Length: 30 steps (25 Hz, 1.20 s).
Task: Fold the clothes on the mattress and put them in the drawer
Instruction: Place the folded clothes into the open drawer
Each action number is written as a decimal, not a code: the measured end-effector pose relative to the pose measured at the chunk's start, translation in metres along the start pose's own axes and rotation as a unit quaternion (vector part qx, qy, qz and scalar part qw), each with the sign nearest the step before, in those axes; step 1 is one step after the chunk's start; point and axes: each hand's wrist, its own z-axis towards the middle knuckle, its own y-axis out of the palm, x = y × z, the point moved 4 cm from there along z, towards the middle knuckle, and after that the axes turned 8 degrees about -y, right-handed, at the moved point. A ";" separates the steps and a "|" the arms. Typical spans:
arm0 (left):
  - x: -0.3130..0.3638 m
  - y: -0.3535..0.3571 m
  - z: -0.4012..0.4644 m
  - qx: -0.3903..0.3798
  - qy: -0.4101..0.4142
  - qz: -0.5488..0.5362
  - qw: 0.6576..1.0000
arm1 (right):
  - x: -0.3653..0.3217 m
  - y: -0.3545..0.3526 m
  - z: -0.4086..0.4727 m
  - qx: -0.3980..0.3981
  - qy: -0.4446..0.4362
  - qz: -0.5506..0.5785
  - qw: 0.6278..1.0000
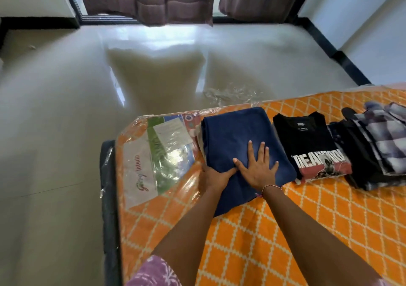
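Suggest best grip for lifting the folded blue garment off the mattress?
Probably both long side edges of the blue garment, hands sliding under from left and right. It lies flat as a folded rectangle; the left hand is already at its left edge, while the right hand lies flat on top.

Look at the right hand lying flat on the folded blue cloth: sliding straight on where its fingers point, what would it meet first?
Likely only more folded blue cloth, then its far edge; right hand.

Purple patterned sleeve (153,272); right wrist wears perhaps a thread bracelet (271,188).
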 end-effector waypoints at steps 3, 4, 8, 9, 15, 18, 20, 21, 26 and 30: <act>0.002 0.002 0.014 -0.031 0.025 -0.064 0.997 | 0.002 -0.002 0.002 0.020 -0.007 -0.030 0.999; 0.000 0.000 0.014 -0.038 0.018 -0.078 0.996 | 0.003 -0.005 0.002 0.023 -0.012 -0.046 0.999; -0.015 -0.025 -0.002 -0.103 -0.004 -0.131 0.986 | 0.002 -0.025 -0.016 0.104 -0.033 -0.109 0.988; -0.019 -0.043 -0.008 -0.113 0.000 -0.128 0.985 | 0.004 -0.029 -0.023 0.145 -0.015 -0.092 0.985; -0.075 -0.167 -0.054 -0.179 -0.016 -0.085 0.980 | -0.022 0.034 -0.079 -0.042 0.050 0.472 0.879; -0.066 -0.174 -0.047 -0.166 -0.026 -0.123 0.978 | -0.034 0.054 -0.087 0.000 0.093 0.504 0.858; -0.054 -0.169 -0.043 -0.138 0.008 -0.133 0.981 | -0.031 0.061 -0.088 -0.025 0.158 0.460 0.873; -0.053 -0.165 -0.043 -0.139 0.010 -0.142 0.980 | -0.029 0.062 -0.091 -0.049 0.176 0.461 0.868; -0.050 -0.164 -0.056 -0.134 -0.066 -0.184 0.971 | -0.034 0.050 -0.113 -0.079 0.206 0.560 0.799; -0.030 -0.198 -0.080 -0.121 -0.055 -0.196 0.971 | -0.069 0.017 -0.124 -0.053 0.191 0.581 0.789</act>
